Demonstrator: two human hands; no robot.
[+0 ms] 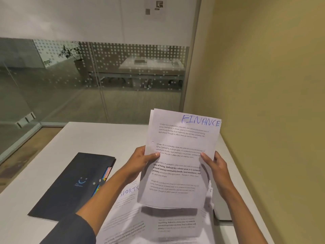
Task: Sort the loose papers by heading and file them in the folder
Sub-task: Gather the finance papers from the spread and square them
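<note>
Both hands hold a thin sheaf of papers (179, 155) upright above the table (52, 166): the left hand (140, 161) grips the sheaf's left edge with its thumb laid across the front of the top page, and the right hand (215, 166) clasps the right edge, thumb likewise on the front and fingers hidden behind. At least one more sheet peeks out along the top and left edges behind the front page. That front page carries the handwritten heading "FINANCE" in blue ink at its upper right, with several blocks of print below that begin "Village life is a peaceful, close-knit…" — one block in bold. Under the raised sheaf, more loose sheets (154, 224) lie spread on the table, overlapping; one of them (129, 191) shows "SPORTS" handwritten at its corner, just beside the left forearm. To the left of the arms, apart from the papers, a dark folder (70, 187) lies flat and closed on the table, a small smile mark and a line of tiny unreadable print on its cover — colourful printed paper pokes out along its right edge near the clasp.
</note>
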